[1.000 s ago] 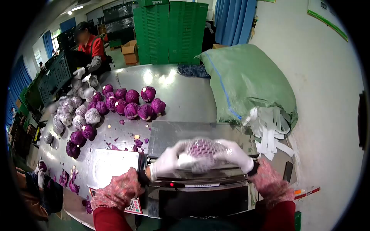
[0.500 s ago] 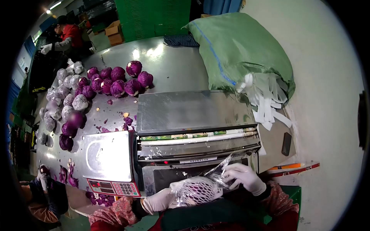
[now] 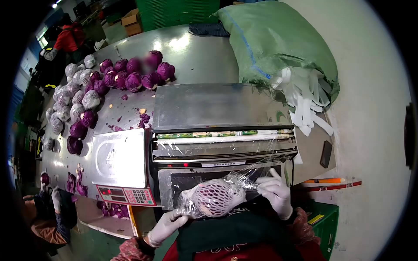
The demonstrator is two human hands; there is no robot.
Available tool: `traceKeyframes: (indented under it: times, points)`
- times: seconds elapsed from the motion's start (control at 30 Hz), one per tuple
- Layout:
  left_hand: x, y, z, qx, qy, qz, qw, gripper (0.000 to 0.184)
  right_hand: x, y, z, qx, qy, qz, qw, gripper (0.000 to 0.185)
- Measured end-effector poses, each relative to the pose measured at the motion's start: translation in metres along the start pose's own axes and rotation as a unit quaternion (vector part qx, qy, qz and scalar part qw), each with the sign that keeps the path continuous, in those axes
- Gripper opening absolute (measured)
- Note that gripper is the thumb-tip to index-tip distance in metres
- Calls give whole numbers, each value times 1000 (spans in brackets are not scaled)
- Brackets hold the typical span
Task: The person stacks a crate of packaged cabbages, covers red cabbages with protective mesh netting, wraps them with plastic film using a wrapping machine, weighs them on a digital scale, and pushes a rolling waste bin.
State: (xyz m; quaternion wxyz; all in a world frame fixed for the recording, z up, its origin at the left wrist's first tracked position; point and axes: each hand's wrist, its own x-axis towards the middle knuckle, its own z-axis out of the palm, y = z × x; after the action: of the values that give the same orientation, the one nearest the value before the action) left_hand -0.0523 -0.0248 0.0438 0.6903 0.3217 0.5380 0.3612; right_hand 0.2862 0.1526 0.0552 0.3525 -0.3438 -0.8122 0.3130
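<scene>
Cabbages, bare and purple, lie beyond and left of the wrapping machine, with netted heads left of them; the scale stands just beside the machine's left side; at the machine's near left corner is the gloved left hand, part open, thumb and fingertips at the film's edge, though whether they pinch it I cannot tell; the clear film slants across the machine's right half, and could crease, cling to itself or tear askew if drawn unevenly by the two sides; the netted cabbage could roll over the machine's near edge, since it is round and seems poorly propped from below; the gloved right hand, at the machine's near right corner, has its index finger raised and the others loosely bent against the film, the firmness of its hold unclear; the cabbage lies at the machine's front, between the hands, just right of the left fingertips and left of the right ones, with bunched film between; white strips spill from the green sack beyond the machine's right corner.
</scene>
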Motion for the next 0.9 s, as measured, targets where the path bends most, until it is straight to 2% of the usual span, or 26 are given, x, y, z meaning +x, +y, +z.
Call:
traceKeyframes:
  times: [0.03,0.07,0.1,0.17,0.23,0.3,0.33,0.37,0.43,0.47,0.5,0.57,0.63,0.7,0.73,0.77,0.8,0.83,0.9]
  points:
    - [-1,-8,9,26,54,30,998,41,-4,6,16,52,45,21,997,8]
    - [4,-16,22,-107,164,52,979,33,-3,5,30,91,99,53,989,7]
    - [11,-9,28,-158,199,92,963,32,6,0,39,93,111,50,988,7]
    - [21,-20,30,-292,202,221,908,32,18,-4,57,133,152,113,973,11]
    - [17,-21,34,-406,222,245,852,32,21,-4,56,135,150,160,966,11]
    - [-6,-32,35,-466,264,212,817,32,16,-5,38,78,117,267,953,8]
    - [-12,-60,28,-465,251,208,823,30,15,-10,28,79,127,284,947,9]
    - [-14,-72,34,-474,261,198,817,28,2,5,23,176,145,349,909,8]
    - [-7,-101,35,-487,247,151,824,27,18,11,25,10,88,329,940,6]
    - [1,-109,40,-452,284,159,830,27,23,22,36,-25,74,111,991,5]
    - [9,-98,47,-431,316,153,831,29,31,23,51,65,89,249,962,6]
    - [22,-77,57,-379,324,98,861,29,46,29,85,-45,107,92,989,6]
    - [30,-88,59,-388,325,110,855,28,57,29,114,-193,42,-147,969,7]
    - [29,-90,59,-454,245,161,841,29,60,4,142,-84,-31,-210,974,6]
    - [46,-91,67,-296,343,237,859,32,52,-1,162,81,-41,-100,991,7]
    - [45,-72,71,-338,340,194,856,34,43,-3,178,243,-51,15,969,8]
    - [43,-66,67,-312,331,234,859,35,44,-19,173,352,-77,92,928,12]
    - [42,-60,62,-285,323,276,859,36,47,-25,169,369,-67,91,923,16]
    - [32,-25,58,-249,337,300,857,38,57,-39,159,360,-49,-22,931,17]
